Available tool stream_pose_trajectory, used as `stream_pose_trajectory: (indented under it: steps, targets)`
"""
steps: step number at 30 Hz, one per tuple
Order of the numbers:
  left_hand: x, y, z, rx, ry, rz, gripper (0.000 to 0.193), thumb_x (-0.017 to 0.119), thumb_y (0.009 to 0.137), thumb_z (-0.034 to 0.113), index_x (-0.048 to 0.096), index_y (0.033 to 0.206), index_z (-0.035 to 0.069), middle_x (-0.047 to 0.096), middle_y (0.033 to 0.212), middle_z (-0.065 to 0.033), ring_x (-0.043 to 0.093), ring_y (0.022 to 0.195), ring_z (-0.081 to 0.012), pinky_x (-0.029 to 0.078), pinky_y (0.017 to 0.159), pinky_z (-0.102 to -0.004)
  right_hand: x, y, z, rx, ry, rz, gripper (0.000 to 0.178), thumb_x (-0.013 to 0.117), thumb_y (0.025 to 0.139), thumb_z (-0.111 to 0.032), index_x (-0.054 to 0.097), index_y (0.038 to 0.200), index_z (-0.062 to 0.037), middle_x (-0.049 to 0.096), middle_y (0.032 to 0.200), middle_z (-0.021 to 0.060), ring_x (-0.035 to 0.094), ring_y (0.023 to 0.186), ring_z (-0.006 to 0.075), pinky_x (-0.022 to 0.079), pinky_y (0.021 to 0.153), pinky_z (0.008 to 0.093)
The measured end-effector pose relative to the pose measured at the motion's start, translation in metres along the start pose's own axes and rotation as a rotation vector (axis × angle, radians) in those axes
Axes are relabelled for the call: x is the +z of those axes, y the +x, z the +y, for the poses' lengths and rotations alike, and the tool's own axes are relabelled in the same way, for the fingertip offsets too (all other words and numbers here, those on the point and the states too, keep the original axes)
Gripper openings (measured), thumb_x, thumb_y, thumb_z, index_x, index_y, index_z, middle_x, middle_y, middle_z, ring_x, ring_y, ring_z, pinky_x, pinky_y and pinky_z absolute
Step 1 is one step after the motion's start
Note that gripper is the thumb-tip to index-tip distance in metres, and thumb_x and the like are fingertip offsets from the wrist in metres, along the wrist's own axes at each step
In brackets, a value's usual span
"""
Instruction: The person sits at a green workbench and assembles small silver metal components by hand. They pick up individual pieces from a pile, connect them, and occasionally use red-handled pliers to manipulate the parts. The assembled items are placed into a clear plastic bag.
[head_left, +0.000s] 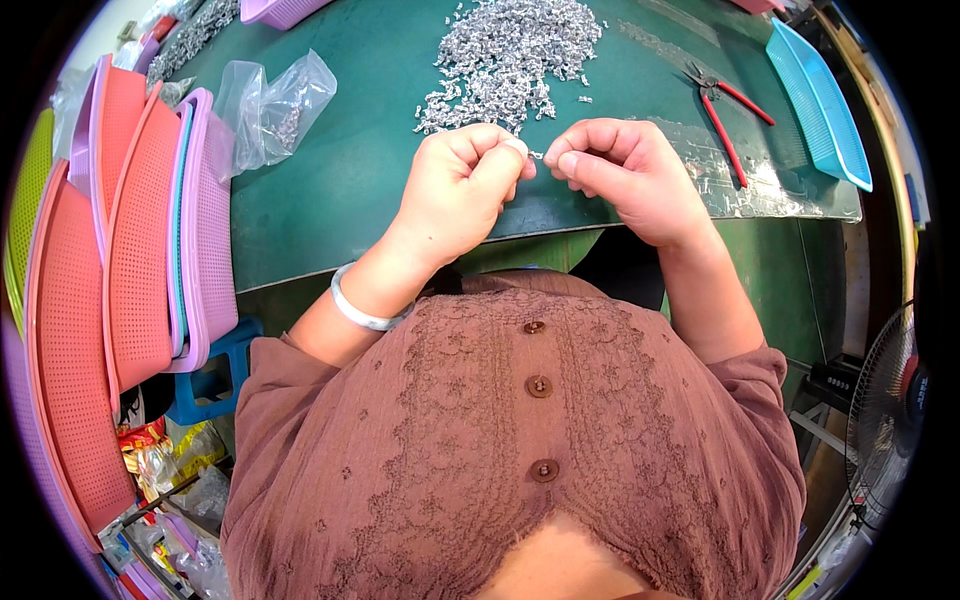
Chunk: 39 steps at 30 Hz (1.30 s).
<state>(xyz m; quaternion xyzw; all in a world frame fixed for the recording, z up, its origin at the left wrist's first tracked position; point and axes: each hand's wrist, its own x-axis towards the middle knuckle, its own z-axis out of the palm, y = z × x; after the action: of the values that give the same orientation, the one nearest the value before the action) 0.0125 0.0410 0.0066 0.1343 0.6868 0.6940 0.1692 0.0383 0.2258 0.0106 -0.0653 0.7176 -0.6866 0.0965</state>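
Observation:
Just over the near edge of the green table, my left hand (462,185) is closed in a pinch, thumb against the curled fingers. Facing it, my right hand (630,172) pinches too, thumb on forefinger. A tiny silvery metal piece (536,155) shows in the narrow gap between the fingertips; its exact kind is too small to make out. Both hands appear to touch it. Right beyond them spreads a large heap of small silvery metal parts (515,50), its near edge close behind my left knuckles. A pale bangle circles my left wrist.
Red-handled pliers (722,110) lie open on the green tabletop (350,190) at the right, beside a blue plastic basket (815,105). A clear plastic bag (275,110) lies at the left. Stacked pink and purple baskets (150,235) crowd the left side. A fan (880,410) stands low right.

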Motion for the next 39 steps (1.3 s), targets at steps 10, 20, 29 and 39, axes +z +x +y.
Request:
stream_pose_trajectory:
  steps: [10, 20, 29, 39]
  targets:
    - [-0.004, 0.001, -0.001, -0.088, -0.189, -0.062, 0.020, 0.051, 0.084, 0.015, 0.061, 0.072, 0.004, 0.054, 0.060, 0.0014, 0.046, 0.052, -0.0041, 0.038, 0.047, -0.0185, 0.011, 0.003, -0.008, -0.044, 0.023, 0.022, 0.012, 0.059, 0.081, -0.008, 0.064, 0.086, 0.0021, 0.061, 0.076, -0.0007, 0.052, 0.070, 0.0036, 0.043, 0.064, 0.0187]
    - [-0.003, -0.001, -0.004, 0.003, -0.046, -0.055, 0.018, 0.051, 0.087, 0.017, 0.062, 0.077, 0.006, 0.053, 0.060, 0.0030, 0.045, 0.052, -0.0031, 0.036, 0.047, -0.0168, 0.016, 0.007, -0.001, -0.097, -0.052, 0.105, 0.012, 0.059, 0.082, -0.010, 0.063, 0.082, 0.0020, 0.061, 0.071, -0.0008, 0.050, 0.065, 0.0032, 0.042, 0.058, 0.0194]
    - [-0.009, 0.001, -0.004, -0.136, -0.265, -0.111, 0.022, 0.050, 0.087, 0.019, 0.063, 0.077, 0.004, 0.054, 0.061, 0.0012, 0.047, 0.051, -0.0050, 0.039, 0.048, -0.0179, 0.017, 0.009, 0.003, -0.189, -0.204, 0.156, 0.013, 0.060, 0.081, -0.011, 0.063, 0.081, 0.0025, 0.061, 0.068, 0.0019, 0.051, 0.063, 0.0045, 0.042, 0.056, 0.0214]
    - [-0.009, -0.001, -0.003, -0.178, -0.272, -0.121, 0.015, 0.057, 0.084, 0.017, 0.064, 0.078, 0.005, 0.055, 0.064, 0.0020, 0.048, 0.053, -0.0039, 0.039, 0.049, -0.0165, 0.019, 0.010, 0.006, -0.299, -0.243, 0.152, 0.011, 0.059, 0.079, -0.007, 0.063, 0.080, 0.0033, 0.063, 0.071, 0.0064, 0.057, 0.066, 0.0090, 0.045, 0.059, 0.0240]
